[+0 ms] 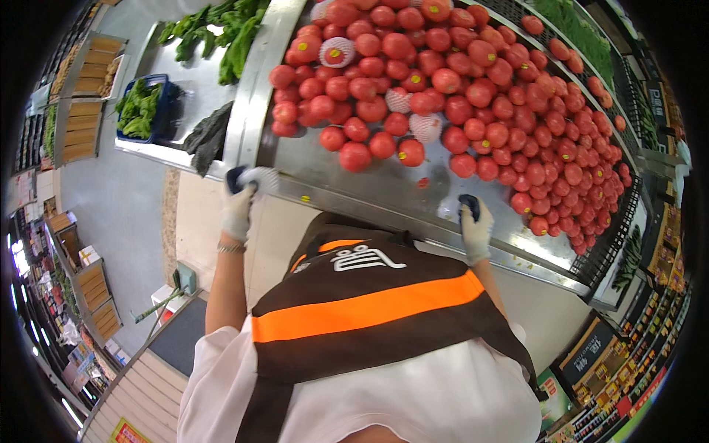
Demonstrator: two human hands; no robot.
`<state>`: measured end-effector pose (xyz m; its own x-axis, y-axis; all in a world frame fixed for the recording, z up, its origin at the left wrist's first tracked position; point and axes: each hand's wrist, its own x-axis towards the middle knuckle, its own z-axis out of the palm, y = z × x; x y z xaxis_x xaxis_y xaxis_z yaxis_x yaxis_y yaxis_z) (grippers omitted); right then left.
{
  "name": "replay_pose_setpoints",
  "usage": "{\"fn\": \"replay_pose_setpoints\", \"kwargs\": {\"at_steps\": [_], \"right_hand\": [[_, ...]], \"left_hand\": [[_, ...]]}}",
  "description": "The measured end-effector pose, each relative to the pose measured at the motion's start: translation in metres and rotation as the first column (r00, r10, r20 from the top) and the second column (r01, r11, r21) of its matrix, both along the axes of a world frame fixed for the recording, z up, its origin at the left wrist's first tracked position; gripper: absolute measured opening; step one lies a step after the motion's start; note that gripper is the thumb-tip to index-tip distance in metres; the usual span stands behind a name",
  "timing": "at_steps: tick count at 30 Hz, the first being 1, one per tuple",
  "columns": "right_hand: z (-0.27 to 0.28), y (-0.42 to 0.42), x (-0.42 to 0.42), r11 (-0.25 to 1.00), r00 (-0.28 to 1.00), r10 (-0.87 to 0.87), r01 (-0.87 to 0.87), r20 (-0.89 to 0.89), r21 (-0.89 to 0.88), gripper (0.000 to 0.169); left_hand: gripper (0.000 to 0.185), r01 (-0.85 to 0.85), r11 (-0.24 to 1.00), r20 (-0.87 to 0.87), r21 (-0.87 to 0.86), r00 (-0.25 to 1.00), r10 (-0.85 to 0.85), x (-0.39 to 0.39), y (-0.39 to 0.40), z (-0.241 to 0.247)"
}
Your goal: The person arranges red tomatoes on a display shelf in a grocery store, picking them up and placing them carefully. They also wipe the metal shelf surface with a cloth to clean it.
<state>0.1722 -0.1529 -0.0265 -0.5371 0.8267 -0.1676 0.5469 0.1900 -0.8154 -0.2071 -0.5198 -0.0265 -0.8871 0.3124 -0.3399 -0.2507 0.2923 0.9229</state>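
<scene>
A wide metal display tray full of tomatoes spreads before me. My left hand, in a white glove with dark fingertips, is at the tray's front left corner, closed on a white foam fruit net. My right hand, gloved the same way, rests near the front edge, below the tomatoes; its fingers are bent and whether it holds anything cannot be told. A few tomatoes wear white foam nets, such as one near the back left. Several bear small yellow stickers.
Left of the tray, a metal counter holds leafy greens, a blue basket of greens and a dark cloth or bag. Black perforated edging borders the tray's right side. A green-handled tool stands behind on the left.
</scene>
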Motion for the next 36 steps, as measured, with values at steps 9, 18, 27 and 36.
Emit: {"fn": "replay_pose_setpoints", "kwargs": {"at_steps": [9,18,27,36], "right_hand": [[0.023,-0.081,0.027,0.998,0.995,-0.039,0.034,0.094,0.058,0.016],[0.039,-0.124,0.039,0.97,0.969,-0.222,0.231,0.108,-0.072,0.016],[0.031,-0.15,0.052,0.957,0.955,-0.289,0.289,0.071,0.008,0.018],[0.004,-0.107,0.029,0.99,0.989,-0.141,0.142,-0.036,0.019,0.031]], "left_hand": [[0.036,0.237,0.598,-0.534,-0.766,0.284,-0.796,-0.07,0.068,-0.015],[0.019,0.316,-0.257,0.319,-0.913,0.163,-0.934,-0.077,0.097,-0.074],[0.02,0.51,-0.18,0.164,-0.841,-0.076,-0.983,0.01,0.145,-0.076],[0.026,0.679,0.269,-0.234,-0.683,0.146,-0.961,0.072,0.162,-0.056]]}}
